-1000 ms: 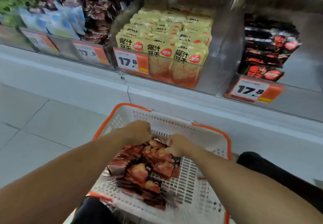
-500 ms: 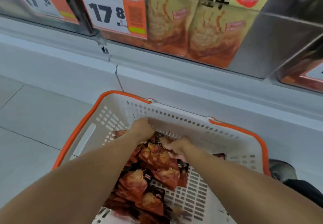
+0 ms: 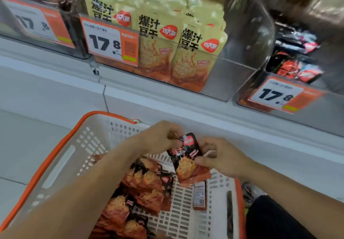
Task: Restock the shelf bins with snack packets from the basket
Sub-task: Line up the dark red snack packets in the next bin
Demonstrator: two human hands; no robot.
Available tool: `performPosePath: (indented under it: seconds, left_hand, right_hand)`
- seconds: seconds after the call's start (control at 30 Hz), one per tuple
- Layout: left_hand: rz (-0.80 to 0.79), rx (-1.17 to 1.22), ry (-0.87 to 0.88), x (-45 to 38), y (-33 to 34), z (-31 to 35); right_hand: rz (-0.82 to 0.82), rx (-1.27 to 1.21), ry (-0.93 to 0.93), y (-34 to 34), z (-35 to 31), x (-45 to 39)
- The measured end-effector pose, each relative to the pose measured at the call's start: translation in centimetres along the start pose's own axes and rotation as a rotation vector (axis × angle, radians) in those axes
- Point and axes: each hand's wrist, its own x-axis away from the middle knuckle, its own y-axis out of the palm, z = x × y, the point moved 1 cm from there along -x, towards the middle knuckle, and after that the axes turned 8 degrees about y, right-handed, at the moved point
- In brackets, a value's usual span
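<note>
A white basket with an orange rim (image 3: 61, 156) sits below me, holding several black-and-red snack packets (image 3: 143, 188). I hold one black-and-red packet (image 3: 188, 156) upright above the basket's far side. My left hand (image 3: 158, 138) pinches its top left corner and my right hand (image 3: 219, 156) grips its right edge. Up on the right, a clear shelf bin (image 3: 247, 93) holds matching black-and-red packets (image 3: 296, 67) and is only partly filled.
The middle bin (image 3: 232, 74) is packed with yellow packets (image 3: 167, 39) behind a 17.8 price tag (image 3: 109, 41). Another bin with a price tag (image 3: 35, 24) stands at the left. A white shelf ledge (image 3: 186, 104) runs between basket and bins. Tiled floor lies left.
Both hands have come up out of the pile with one packet between them. The view has tilted up, so the shelf bins show again.
</note>
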Motion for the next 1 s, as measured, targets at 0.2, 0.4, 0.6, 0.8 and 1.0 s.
performPosePath:
  seconds: [0.2, 0.4, 0.6, 0.8, 1.0]
  left_hand:
    - [0.422, 0.161, 0.460, -0.1, 0.3, 11.5]
    - [0.892, -0.175, 0.809, -1.7, 1.6, 20.3]
    - [0.846, -0.463, 0.574, -6.3, 4.2, 19.8]
    - [0.938, -0.459, 0.564, -7.5, 5.0, 19.4]
    - [0.979, -0.449, 0.647, -8.0, 4.9, 19.0]
  right_hand:
    - [0.461, -0.238, -0.215, -7.7, -2.4, 7.8]
    - [1.037, -0.293, -0.566, -14.4, -4.3, 14.2]
    - [1.137, -0.311, -0.311, -22.1, -0.1, 12.3]
    - [0.888, -0.497, -0.112, -27.5, 0.9, 7.5]
    - [0.777, -0.364, 0.111, -28.6, 1.2, 1.6]
